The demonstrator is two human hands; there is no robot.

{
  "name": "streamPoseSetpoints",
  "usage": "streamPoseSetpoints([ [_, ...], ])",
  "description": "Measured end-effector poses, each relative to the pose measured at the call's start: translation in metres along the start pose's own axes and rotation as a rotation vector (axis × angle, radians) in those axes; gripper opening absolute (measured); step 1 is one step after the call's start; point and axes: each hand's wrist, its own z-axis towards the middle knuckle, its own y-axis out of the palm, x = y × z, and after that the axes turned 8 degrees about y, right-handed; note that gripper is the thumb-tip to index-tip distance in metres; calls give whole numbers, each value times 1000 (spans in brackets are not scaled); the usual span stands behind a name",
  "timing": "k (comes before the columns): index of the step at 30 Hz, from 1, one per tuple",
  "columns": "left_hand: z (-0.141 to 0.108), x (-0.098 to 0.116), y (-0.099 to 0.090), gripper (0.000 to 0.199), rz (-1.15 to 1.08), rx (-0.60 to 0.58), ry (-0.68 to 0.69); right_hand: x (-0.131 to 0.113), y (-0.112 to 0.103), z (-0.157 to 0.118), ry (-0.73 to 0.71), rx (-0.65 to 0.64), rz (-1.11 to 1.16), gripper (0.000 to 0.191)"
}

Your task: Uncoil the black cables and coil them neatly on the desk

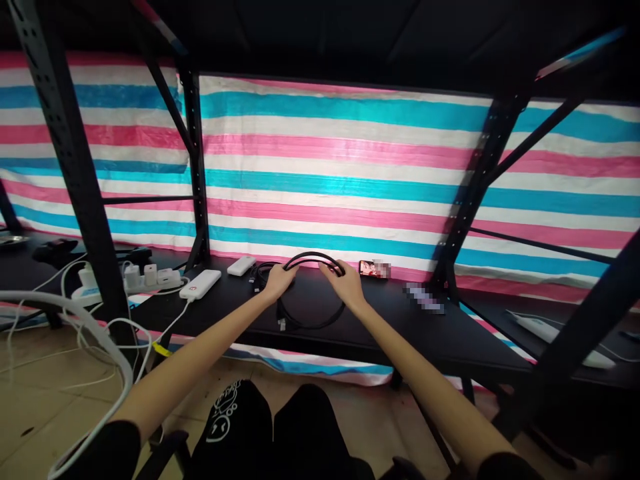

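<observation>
Together, left hand [278,281] and right hand [345,283] hold a looped cable [313,254].

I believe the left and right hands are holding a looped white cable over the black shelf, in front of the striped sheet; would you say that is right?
Not quite: the head view shows that the looped cable is black, not white. The left hand and right hand do hold it over the black shelf, in front of the striped sheet.

On the black shelf [390,323] we are seeing a large power bank [201,285]; to its right, a smaller power bank [241,266], black cable [261,274] and lit smartphone [369,268].
</observation>
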Motion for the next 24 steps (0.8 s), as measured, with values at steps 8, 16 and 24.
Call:
streamPoseSetpoints([
  [8,32,9,18,32,276,-79,175,-8,15,44,75,-182,-341,21],
  [16,71,14,17,34,265,68,80,12,20,87,289,-98,-185,28],
  [24,89,-23,16,33,50,293,-135,37,50,97,561,21,198,28],
])
